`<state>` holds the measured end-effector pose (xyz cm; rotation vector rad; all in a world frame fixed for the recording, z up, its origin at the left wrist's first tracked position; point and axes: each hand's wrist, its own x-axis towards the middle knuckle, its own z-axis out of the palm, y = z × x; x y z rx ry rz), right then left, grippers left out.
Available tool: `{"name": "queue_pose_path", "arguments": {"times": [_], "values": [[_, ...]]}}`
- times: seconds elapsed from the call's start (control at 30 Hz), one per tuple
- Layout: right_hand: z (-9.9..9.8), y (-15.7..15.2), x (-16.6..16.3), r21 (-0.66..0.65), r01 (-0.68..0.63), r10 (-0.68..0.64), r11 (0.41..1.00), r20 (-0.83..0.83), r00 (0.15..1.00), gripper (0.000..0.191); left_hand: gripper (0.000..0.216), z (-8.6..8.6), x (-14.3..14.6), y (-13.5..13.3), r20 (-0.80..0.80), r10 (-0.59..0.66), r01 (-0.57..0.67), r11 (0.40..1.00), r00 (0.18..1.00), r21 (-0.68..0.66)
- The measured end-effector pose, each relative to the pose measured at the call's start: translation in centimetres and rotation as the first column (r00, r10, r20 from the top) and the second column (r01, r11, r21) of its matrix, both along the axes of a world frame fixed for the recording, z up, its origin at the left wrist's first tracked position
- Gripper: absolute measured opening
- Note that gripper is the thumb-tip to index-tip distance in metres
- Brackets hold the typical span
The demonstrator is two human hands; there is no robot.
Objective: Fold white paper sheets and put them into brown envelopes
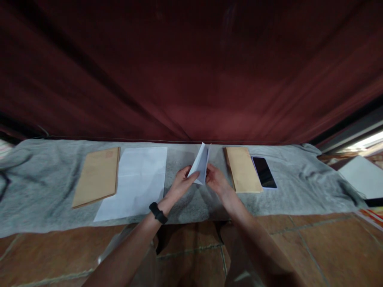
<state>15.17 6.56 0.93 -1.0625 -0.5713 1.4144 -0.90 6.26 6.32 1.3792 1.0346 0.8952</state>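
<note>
Centre of frame, paper: folded, held upright over grey cloth; likely light, limp, easily creased.
Left hand: fingers pinching lower edge.
Right hand: fingers pinching opposite edge.
Best hold: the edges.

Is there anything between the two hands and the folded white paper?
Nothing visible. The left hand and the right hand both grip the folded paper directly, holding it upright over the grey cloth.

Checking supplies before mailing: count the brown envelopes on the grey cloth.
2. The left envelope lies beside the flat white sheet; the right envelope lies between the phone and the folded paper held by the left hand and right hand. Either may hide more beneath.
</note>
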Motion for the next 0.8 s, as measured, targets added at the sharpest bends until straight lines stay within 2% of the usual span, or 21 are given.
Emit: {"name": "queue_pose_path", "arguments": {"times": [0.13,0.33,0.4,0.5,0.57,0.67,0.8], "values": [[0.0,0.1,0.4,-0.072,-0.001,-0.008,0.997,-0.129,0.992,0.016,0.024,0.3,-0.7,0.3,0.022,0.001,-0.001,0.999,1.0,0.039],[0.0,0.1,0.3,-0.039,0.031,-0.034,0.999,-0.085,0.996,0.014,0.022,-0.4,-1.0,1.0,0.069,-0.005,0.002,0.999,0.998,0.046],[0.0,0.2,0.2,-0.045,0.053,-0.056,0.998,-0.073,0.996,0.014,0.035,-0.9,-0.9,1.4,0.111,0.054,-0.061,0.996,0.992,0.063],[0.0,0.1,-0.2,-0.051,0.06,-0.063,0.997,-0.064,0.996,0.014,0.071,-1.5,-0.7,2.0,0.156,0.151,-0.166,0.982,0.976,0.086],[0.0,0.0,-0.5,-0.056,0.038,-0.041,0.998,-0.057,0.998,0.013,0.085,-1.6,-0.6,2.0,0.151,0.171,-0.187,0.978,0.974,0.096],[0.1,-0.4,-1.0,-0.065,0.009,-0.011,0.998,-0.043,0.999,0.013,0.089,-1.2,-0.5,1.6,0.141,0.139,-0.152,0.985,0.98,0.086],[0.2,-0.6,-1.1,-0.071,0.027,-0.028,0.997,-0.006,1.0,0.016,0.076,-0.7,-0.4,0.9,0.077,0.147,-0.156,0.98,0.986,0.123]]}}
